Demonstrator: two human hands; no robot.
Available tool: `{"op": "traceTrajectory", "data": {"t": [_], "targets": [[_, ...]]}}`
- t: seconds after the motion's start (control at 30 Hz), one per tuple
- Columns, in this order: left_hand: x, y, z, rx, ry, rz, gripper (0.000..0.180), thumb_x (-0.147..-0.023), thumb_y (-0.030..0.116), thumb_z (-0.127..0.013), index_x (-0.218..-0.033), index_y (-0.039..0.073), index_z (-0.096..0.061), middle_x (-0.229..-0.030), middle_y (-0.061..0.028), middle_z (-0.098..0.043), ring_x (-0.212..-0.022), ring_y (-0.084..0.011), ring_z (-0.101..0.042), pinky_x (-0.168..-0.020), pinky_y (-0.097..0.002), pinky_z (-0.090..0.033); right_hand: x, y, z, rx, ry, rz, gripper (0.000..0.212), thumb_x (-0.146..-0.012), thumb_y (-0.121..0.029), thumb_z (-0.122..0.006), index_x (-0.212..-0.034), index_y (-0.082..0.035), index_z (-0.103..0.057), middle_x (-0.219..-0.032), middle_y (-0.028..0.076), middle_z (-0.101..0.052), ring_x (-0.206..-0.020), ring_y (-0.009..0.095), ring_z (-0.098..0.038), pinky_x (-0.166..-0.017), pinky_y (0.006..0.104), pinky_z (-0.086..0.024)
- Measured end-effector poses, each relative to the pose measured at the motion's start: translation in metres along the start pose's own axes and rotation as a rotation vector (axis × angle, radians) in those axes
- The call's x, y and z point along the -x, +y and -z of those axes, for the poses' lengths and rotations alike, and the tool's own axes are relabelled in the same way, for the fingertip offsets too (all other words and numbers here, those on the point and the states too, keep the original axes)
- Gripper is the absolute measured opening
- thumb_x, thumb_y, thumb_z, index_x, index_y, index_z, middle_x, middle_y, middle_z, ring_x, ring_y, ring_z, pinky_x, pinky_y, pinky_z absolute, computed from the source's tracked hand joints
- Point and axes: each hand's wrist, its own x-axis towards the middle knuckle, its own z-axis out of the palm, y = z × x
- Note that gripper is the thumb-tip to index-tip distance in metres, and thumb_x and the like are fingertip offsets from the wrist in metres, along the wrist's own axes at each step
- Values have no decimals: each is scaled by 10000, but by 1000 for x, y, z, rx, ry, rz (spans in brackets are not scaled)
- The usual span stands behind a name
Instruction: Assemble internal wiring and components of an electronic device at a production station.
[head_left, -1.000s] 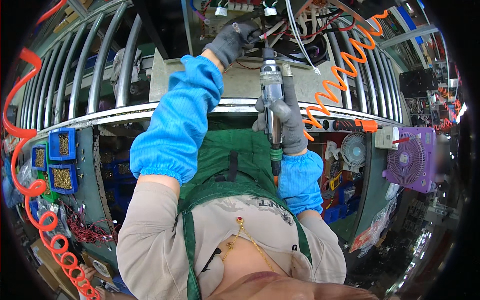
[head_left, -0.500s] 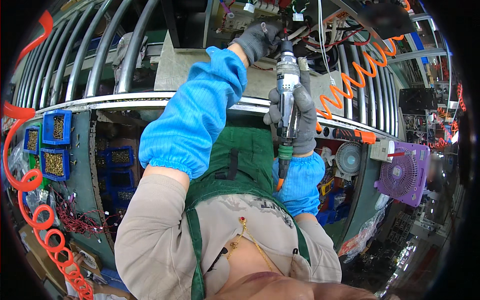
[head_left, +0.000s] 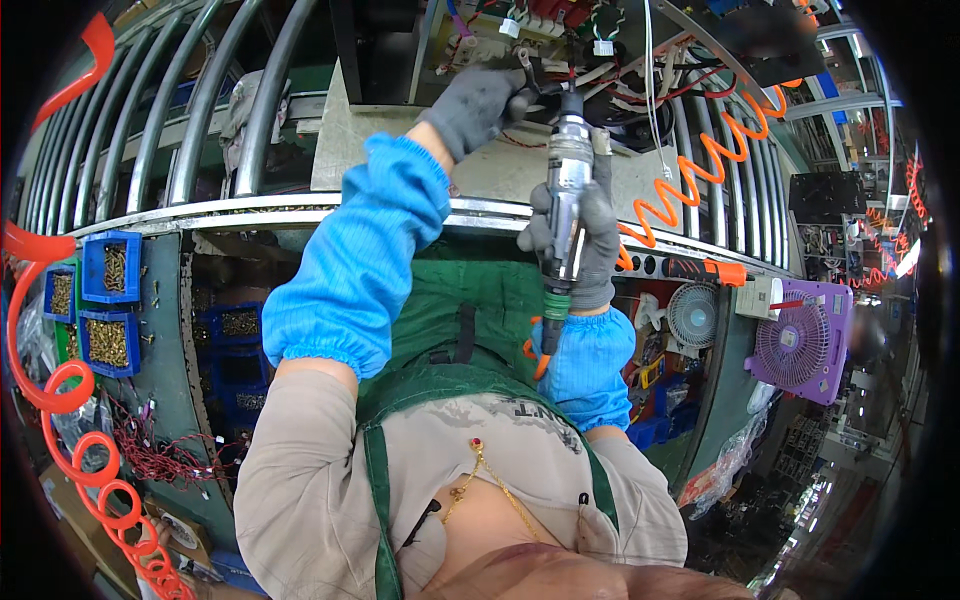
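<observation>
In my right hand (head_left: 592,235), gloved in grey, is a silver pneumatic screwdriver (head_left: 568,180), its dark nose pointing away from me into the open housing (head_left: 425,50). An orange air hose leaves its green rear end. My left hand (head_left: 475,108), in a grey glove too, is closed with curled fingers at the front of the housing. By its fingertips stands a metal ring lug (head_left: 525,60) on a dark lead. Whether the fingers grip that lead is hidden. White connectors (head_left: 603,47) and red, white and black wires fill the housing around the driver's nose.
Steel rollers (head_left: 210,110) run on both sides of a metal plate (head_left: 350,150). Blue bins of screws (head_left: 108,342) and red wires (head_left: 165,450) lie left. A coiled orange hose (head_left: 690,190), an orange-black tool (head_left: 705,271) and a purple fan (head_left: 800,342) are right.
My left hand has drawn back toward me and left, away from the driver's nose. The screwdriver, still in my right hand, has shifted slightly left and toward me.
</observation>
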Motion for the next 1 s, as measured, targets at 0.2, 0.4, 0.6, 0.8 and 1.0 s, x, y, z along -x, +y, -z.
{"op": "traceTrajectory", "data": {"t": [0.2,0.4,0.6,0.8,1.0], "targets": [[25,22,23,1292,61,998,190,-934,182,-554,-1062,42,-532,-780,-75,-614,-536,-43,-455,-439,-170,-371,-4,3,3,-323,-108,-24,689,-872,-271,-565,-1466,-218,-219,-812,126,-575,-525,168,-564,-502,345,-546],[39,33,25,1440,199,1037,203,-947,149,-509,-1048,-25,-532,-915,-139,-636,-590,-90,-492,-498,-194,-423,-9,-1,-12,-153,-23,-2,672,-882,-235,-542,-1461,-197,-202,-799,132,-575,-501,172,-576,-489,337,-556],[38,36,40,1454,206,1022,192,-966,141,-485,-999,-29,-569,-917,-116,-649,-606,-78,-509,-493,-191,-430,-8,-8,-16,9,33,-32,542,-879,-219,-535,-1370,-143,-318,-783,126,-567,-482,172,-572,-481,338,-560],[48,26,37,1342,211,1068,251,-951,209,-553,-1067,-10,-597,-876,-68,-644,-588,-48,-492,-478,-148,-420,-6,-11,-11,-27,2,-21,604,-878,-257,-547,-1411,-162,-279,-795,119,-561,-501,161,-566,-492,329,-558],[48,26,43,1673,234,961,257,-948,200,-562,-1071,-22,-601,-847,-63,-622,-589,-43,-485,-462,-137,-400,18,-16,1,165,-161,-50,898,-792,-395,-701,-1483,-267,-142,-829,133,-566,-484,137,-537,-431,297,-527]]}}
